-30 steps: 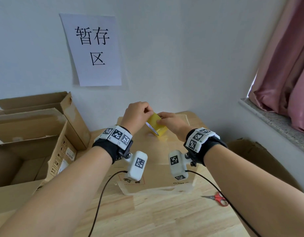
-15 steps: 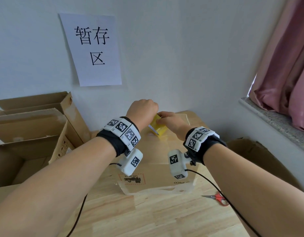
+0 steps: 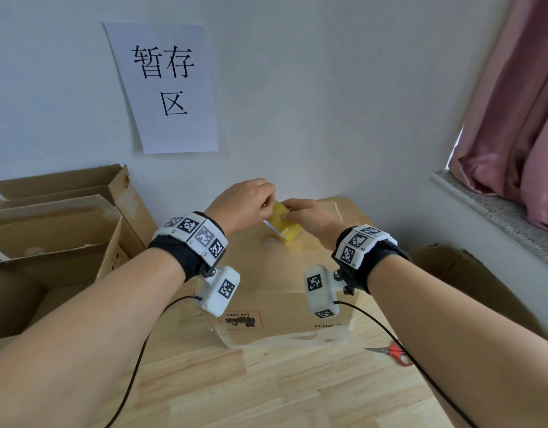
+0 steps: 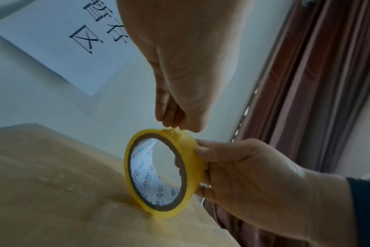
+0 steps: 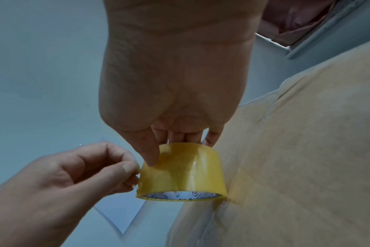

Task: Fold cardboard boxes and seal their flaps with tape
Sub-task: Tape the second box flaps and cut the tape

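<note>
A closed cardboard box (image 3: 266, 273) lies on the wooden table (image 3: 266, 390), with clear tape over its top and front edge. On its far top stands a yellow tape roll (image 3: 282, 225) on edge. My right hand (image 3: 289, 216) grips the roll (image 5: 184, 170), thumb on the outer face and fingers behind and inside the core. My left hand (image 3: 268, 205) pinches at the tape's loose end on the upper rim of the roll (image 4: 192, 150). That pinch shows from below in the left wrist view, where the left hand (image 4: 173, 128) meets the roll's top.
Red-handled scissors (image 3: 393, 353) lie on the table right of the box. Open cardboard boxes (image 3: 50, 242) stand at the left against the wall. More cardboard (image 3: 451, 273) leans at the right under a stone sill (image 3: 498, 217). A paper sign (image 3: 170, 88) hangs on the wall.
My left hand has risen a little and turned over the roll, its fingertips closing on the roll's upper rim. The right hand and the roll have stayed in place on the box.
</note>
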`<action>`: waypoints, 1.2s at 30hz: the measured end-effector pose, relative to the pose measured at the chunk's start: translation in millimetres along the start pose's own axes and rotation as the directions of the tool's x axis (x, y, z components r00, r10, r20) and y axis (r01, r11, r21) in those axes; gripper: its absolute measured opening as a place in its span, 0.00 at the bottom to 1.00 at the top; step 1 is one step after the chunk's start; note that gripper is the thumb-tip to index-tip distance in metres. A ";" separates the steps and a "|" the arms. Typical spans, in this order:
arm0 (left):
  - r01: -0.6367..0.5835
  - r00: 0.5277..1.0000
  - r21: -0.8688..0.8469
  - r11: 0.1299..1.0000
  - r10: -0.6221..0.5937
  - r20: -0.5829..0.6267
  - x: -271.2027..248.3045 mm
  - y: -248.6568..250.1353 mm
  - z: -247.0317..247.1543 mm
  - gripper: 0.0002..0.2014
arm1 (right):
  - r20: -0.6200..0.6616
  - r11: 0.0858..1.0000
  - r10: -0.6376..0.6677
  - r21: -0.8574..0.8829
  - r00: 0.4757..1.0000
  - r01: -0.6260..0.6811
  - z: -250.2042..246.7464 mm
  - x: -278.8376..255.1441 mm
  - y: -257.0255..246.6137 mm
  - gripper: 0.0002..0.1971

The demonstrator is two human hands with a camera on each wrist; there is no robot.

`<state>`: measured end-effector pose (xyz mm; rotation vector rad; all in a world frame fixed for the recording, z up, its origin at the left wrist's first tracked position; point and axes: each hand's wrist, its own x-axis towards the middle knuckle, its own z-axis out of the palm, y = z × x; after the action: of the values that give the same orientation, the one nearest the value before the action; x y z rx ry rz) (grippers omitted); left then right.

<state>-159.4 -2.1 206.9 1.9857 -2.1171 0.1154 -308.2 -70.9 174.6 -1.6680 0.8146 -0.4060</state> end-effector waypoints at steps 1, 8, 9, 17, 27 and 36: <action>0.025 1.000 -0.055 0.998 -0.024 0.006 0.7 -3.1 0.7 0.06 | -0.001 1.000 -0.001 -0.002 1.000 0.001 0.4 0.1 -0.7 0.14; 0.046 0.999 -0.198 0.979 -0.049 -0.009 3.7 -7.9 0.2 0.04 | -0.006 1.000 0.000 -0.003 1.000 0.000 -1.7 0.3 1.7 0.13; 0.036 0.999 -0.165 0.986 -0.039 -0.018 2.4 -6.3 2.5 0.04 | -0.013 1.000 -0.003 0.003 1.000 0.003 -2.0 0.3 2.7 0.12; -0.035 0.999 0.042 0.998 0.036 -0.023 -10.8 3.3 5.3 0.05 | -0.105 1.000 0.006 -0.019 0.994 -0.008 -2.3 3.2 4.4 0.10; 0.293 0.935 -0.419 0.860 -0.348 -0.061 -3.7 -5.5 4.5 0.08 | -0.122 0.996 -0.018 -0.089 0.992 0.007 -4.1 -2.4 -4.9 0.14; 0.313 0.922 -0.546 0.777 -0.387 -0.023 15.7 7.7 23.3 0.07 | -0.130 0.996 0.006 -0.085 0.991 -0.017 -6.1 -6.2 -2.2 0.14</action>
<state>-170.6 -21.9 188.6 1.9060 -1.4404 -0.3616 -315.8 -70.7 179.3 -1.7290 0.9488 -0.4818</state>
